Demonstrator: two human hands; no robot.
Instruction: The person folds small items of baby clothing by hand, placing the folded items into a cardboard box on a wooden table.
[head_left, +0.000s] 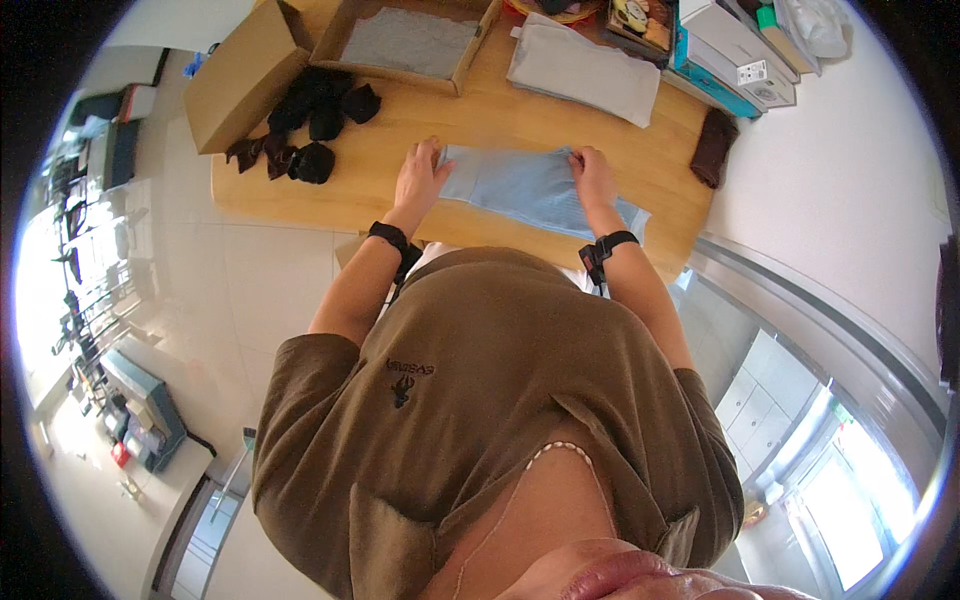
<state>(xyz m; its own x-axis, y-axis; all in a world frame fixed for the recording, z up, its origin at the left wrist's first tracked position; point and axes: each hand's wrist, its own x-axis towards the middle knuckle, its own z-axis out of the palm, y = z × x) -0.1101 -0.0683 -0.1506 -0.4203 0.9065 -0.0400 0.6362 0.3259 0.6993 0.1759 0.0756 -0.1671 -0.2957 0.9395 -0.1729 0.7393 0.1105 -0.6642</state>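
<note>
A light blue folded cloth (517, 184) lies on the wooden table (390, 202) close to my body. At its left end, my left hand (424, 176) touches the edge, the thumb near the cloth and the fingers behind it; whether it pinches the fabric is hard to tell. My right hand (592, 176) grips the far edge of the cloth towards its right part, thumb and fingers closed on it. The cloth's right end sticks out past my right wrist, with a paler layer showing there. Both wrists wear black straps.
Black rolled cloth bundles (311, 163) and an upright cardboard lid (247, 82) stand at the left. Behind are an open cardboard box (461, 79) holding grey cloth and a folded white cloth (585, 67). Boxes (720, 90) and a dark brown cloth (712, 148) are at the right.
</note>
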